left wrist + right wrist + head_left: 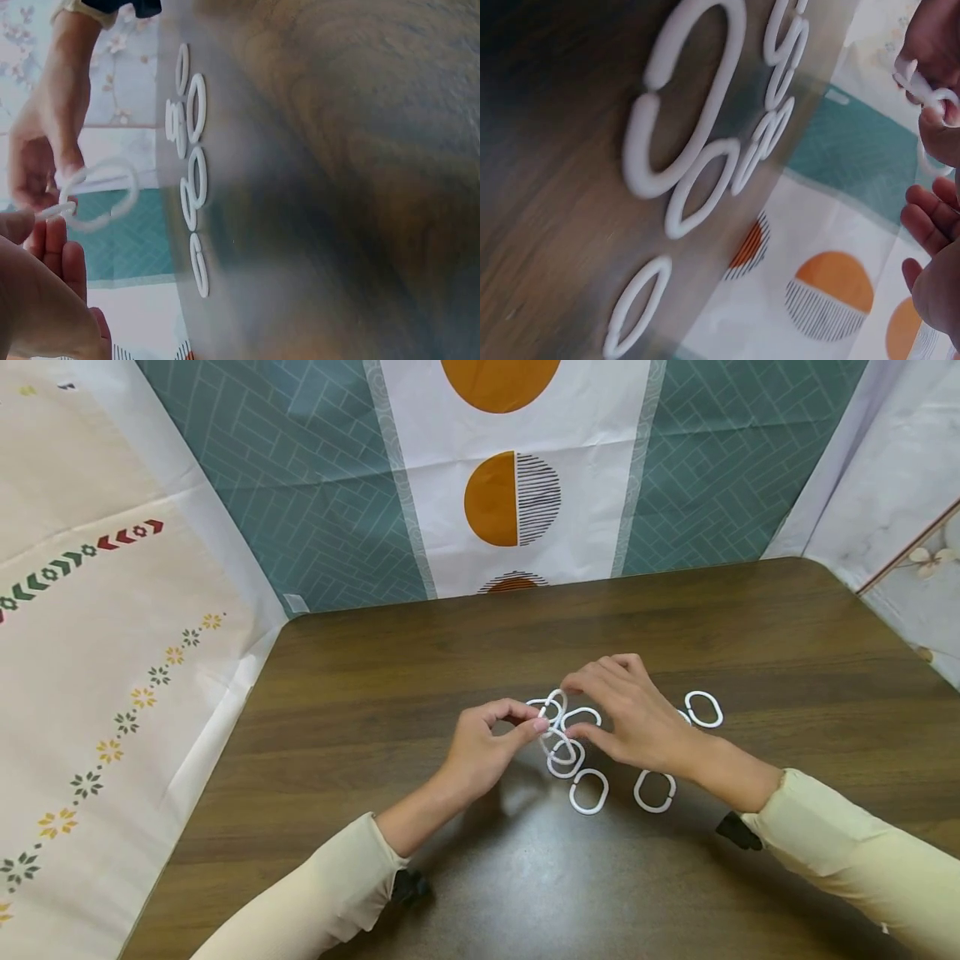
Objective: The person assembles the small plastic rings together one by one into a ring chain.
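Between thumb and fingers, my left hand [480, 743] pinches a white oval link, with a second white link [136, 187] hanging through it, just above the tabletop. From the other side my right hand [633, 718] reaches in, its thumb and index finger curved around the linked pair. The left wrist view shows the right thumb [69, 161] against the hanging link's edge; whether the right fingers grip it is hidden. Loose white links, including one [588, 812] in front and another [654, 811] below the right wrist, lie nearby; they have small gaps.
The brown wooden table [360, 693] extends around the hands. Farther right, a loose link [720, 714] lies beside one partly hidden by the right hand. Several links lie behind and under the held pair. Patterned cloths [330, 510] hang along the back and sides.
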A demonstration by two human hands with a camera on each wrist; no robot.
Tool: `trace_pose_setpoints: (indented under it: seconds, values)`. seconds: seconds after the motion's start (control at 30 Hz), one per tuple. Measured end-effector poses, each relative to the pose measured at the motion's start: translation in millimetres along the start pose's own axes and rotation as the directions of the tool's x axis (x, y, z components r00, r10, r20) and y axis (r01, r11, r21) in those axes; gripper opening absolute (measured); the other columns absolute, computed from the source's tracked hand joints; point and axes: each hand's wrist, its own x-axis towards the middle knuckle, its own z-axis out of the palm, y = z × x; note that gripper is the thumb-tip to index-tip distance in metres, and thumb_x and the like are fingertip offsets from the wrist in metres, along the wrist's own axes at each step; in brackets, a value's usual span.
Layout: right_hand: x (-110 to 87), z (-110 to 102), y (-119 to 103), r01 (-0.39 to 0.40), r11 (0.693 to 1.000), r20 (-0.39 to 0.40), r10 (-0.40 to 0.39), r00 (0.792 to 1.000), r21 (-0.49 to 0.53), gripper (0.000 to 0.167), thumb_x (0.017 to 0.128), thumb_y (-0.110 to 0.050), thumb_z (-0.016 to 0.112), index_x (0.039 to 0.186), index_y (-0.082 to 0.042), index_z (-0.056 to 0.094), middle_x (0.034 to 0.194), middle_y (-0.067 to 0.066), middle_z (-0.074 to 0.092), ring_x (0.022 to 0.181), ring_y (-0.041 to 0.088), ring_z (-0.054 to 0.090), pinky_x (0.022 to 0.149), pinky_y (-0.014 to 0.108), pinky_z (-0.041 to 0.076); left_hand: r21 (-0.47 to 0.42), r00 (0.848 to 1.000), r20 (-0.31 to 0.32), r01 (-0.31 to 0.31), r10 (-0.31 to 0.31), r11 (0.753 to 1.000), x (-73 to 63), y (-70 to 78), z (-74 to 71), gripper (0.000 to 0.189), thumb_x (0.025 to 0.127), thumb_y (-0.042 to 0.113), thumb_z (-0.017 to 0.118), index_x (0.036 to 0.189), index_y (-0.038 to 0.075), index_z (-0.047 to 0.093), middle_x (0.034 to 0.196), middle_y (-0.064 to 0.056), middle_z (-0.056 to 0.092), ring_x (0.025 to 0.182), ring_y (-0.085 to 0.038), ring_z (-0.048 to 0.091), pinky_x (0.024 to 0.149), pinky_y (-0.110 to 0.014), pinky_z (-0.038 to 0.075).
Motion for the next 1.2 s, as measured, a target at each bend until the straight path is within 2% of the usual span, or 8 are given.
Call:
trace_pose_setpoints:
  seconds: [0.2, 0.37, 0.67, 0.77, 0.97, 1.2]
  values:
    - [-15.4, -15, 14, -0.046, 0.998, -0.010, 0.045, 0.999, -0.047, 0.041, 0.075, -0.023, 0.079, 0.108, -0.007, 0.061, 0.102, 0.004, 0.062, 0.093, 0.022, 0.053, 0.087, 0.047, 0.029, -0.019, 0.998, -0.063, 0.025, -0.026, 1.000, 1.2, 0.0, -7.4, 0.012, 0.084, 0.017, 0.075, 0.089, 0.007, 0.074, 0.084, -0.002, 0.070, 0.082, -0.012, 0.059, 0.074, -0.026, 0.044]
    - [-30.5, -25, 25, -0.107, 0.989, 0.011, 0.109, 0.994, -0.105, 0.040, 0.073, -0.023, 0.081, 0.106, -0.009, 0.062, 0.100, 0.001, 0.061, 0.090, 0.020, 0.051, 0.086, 0.048, 0.029, -0.028, 0.996, -0.067, 0.061, -0.063, 0.998, 0.5, -1.4, -11.1, 0.013, 0.084, 0.018, 0.075, 0.089, 0.007, 0.074, 0.084, -0.002, 0.070, 0.081, -0.012, 0.059, 0.071, -0.023, 0.044]
    - [-54.4, -41, 42, -0.218, 0.962, 0.069, 0.232, 0.970, -0.162, 0.046, 0.070, -0.020, 0.085, 0.109, -0.008, 0.064, 0.101, 0.003, 0.062, 0.096, 0.023, 0.053, 0.083, 0.049, 0.028, -0.061, 0.994, -0.080, 0.066, -0.071, 0.996, 0.5, -5.9, -12.9, 0.012, 0.084, 0.016, 0.075, 0.089, 0.005, 0.074, 0.082, -0.002, 0.070, 0.077, -0.011, 0.059, 0.069, -0.021, 0.044]
    - [-63.5, -47, 49, -0.276, 0.943, 0.102, 0.298, 0.949, -0.185, 0.048, 0.070, -0.022, 0.086, 0.111, -0.007, 0.065, 0.102, 0.004, 0.062, 0.097, 0.024, 0.053, 0.084, 0.050, 0.027, -0.080, 0.994, -0.079, 0.068, -0.075, 0.994, 0.3, -6.5, -13.6, 0.012, 0.084, 0.015, 0.075, 0.089, 0.004, 0.073, 0.081, -0.002, 0.069, 0.076, -0.011, 0.059, 0.068, -0.021, 0.044]
    - [-81.1, -54, 67, -0.371, 0.899, 0.173, 0.414, 0.894, -0.234, 0.051, 0.072, -0.024, 0.085, 0.114, -0.005, 0.065, 0.105, 0.007, 0.061, 0.098, 0.026, 0.052, 0.082, 0.054, 0.026, -0.089, 0.993, -0.080, 0.083, -0.090, 0.993, -0.4, -6.6, -14.9, 0.012, 0.084, 0.014, 0.075, 0.088, 0.004, 0.073, 0.081, -0.002, 0.068, 0.077, -0.012, 0.059, 0.068, -0.020, 0.044]
    - [-94.4, -62, 85, -0.428, 0.860, 0.296, 0.500, 0.814, -0.276, 0.063, 0.070, -0.033, 0.085, 0.122, -0.005, 0.062, 0.111, 0.013, 0.060, 0.103, 0.031, 0.050, 0.078, 0.056, 0.026, -0.098, 0.992, -0.073, 0.100, -0.107, 0.990, -1.2, -7.3, -15.4, 0.012, 0.083, 0.014, 0.075, 0.088, 0.003, 0.073, 0.081, -0.004, 0.069, 0.080, -0.019, 0.060, 0.069, -0.020, 0.044]
